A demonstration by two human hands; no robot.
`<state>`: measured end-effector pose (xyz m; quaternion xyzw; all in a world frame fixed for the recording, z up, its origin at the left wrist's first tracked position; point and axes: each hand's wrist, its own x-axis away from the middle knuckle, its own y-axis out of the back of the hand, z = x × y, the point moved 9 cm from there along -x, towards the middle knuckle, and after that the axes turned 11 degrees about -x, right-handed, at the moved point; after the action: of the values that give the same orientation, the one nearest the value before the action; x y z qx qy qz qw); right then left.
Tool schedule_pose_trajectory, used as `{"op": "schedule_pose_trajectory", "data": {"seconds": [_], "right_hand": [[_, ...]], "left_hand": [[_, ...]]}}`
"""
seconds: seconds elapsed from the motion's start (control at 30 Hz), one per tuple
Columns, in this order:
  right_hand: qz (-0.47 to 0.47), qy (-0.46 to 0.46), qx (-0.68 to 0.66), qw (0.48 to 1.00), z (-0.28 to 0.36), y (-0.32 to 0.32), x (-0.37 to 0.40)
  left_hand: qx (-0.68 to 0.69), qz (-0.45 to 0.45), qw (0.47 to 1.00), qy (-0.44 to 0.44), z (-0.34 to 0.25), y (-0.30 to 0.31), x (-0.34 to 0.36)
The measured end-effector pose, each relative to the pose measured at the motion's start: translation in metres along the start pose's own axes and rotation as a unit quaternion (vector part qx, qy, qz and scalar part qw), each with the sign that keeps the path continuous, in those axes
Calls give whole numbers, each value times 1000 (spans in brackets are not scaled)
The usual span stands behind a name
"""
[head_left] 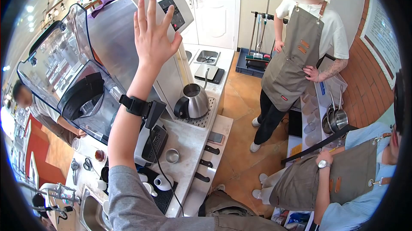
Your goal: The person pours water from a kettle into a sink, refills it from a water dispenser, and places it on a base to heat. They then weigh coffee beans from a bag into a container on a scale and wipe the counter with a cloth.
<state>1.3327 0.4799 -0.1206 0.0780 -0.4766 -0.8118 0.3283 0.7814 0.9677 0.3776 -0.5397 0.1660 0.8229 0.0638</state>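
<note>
My left hand [155, 42] is raised high in the upper middle, its fingers spread and holding nothing. Its back faces me, with the thumb to the right. It overlaps the front of a large steel machine [120, 20] beside a dark control panel [171, 12]; whether it touches the machine cannot be made out. A black strap with a small device [141, 107] and a cable is on my wrist. Below and to the right of the hand, a steel gooseneck kettle [194, 101] stands on a perforated tray [209, 113]. My right hand is out of view.
A steel cup [172, 156], a white pitcher [163, 182] and knives [206, 163] lie along the counter [189, 143]. Two people in aprons [296, 46] [339, 183] stand at the right, another person [47, 115] at the far left. A sink [92, 214] is at the lower left.
</note>
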Motion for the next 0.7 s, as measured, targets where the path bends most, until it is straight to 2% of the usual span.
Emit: {"op": "schedule_pose_trajectory", "data": {"seconds": [0.03,0.07,0.13,0.23,0.7], "right_hand": [[-78,-30,244,966,-7,13,1],[-78,-30,244,966,-12,12,0],[-8,-5,348,937,-20,-2,-3],[97,31,493,864,-29,-22,-1],[101,56,503,857,-7,-18,4]], "left_hand": [[-1,1,1000,-2,0,0,0],[-1,0,1000,-1,0,0,0],[-5,6,1000,-2,0,-1,0],[-14,16,1000,-1,0,-1,0],[-63,40,997,0,-5,-2,-2]]}}
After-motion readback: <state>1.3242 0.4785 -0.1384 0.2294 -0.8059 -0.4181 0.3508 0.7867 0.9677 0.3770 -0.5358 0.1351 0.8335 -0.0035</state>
